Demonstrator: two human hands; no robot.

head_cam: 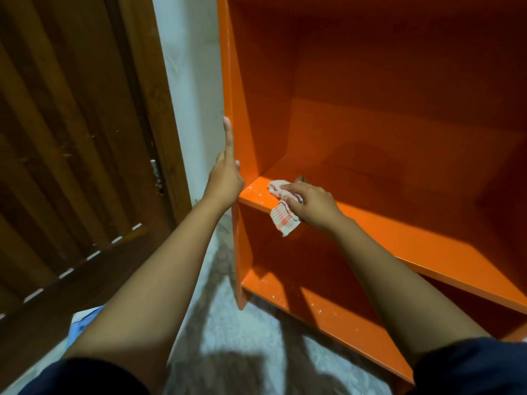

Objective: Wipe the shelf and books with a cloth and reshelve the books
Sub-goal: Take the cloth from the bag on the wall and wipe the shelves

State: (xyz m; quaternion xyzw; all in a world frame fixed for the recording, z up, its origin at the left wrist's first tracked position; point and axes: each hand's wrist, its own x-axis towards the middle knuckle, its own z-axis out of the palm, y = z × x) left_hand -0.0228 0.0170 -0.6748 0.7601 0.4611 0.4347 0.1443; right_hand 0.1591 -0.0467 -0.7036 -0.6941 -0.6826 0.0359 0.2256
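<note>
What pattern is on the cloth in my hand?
The cloth is white with pinkish-orange stripes, clearest in the head view.

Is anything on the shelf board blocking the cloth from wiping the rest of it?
Nothing visible does. The right hand holds the cloth at the left front of the shelf board; the rest of it shows only small white specks near the front edge. The left hand rests on the side panel, at its front edge.

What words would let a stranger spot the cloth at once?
Start at the orange shelf unit; follow its middle board to the left front corner. There the right hand holds the cloth, one end hanging over the edge. It alone is pale and pink-striped amid orange.
</note>
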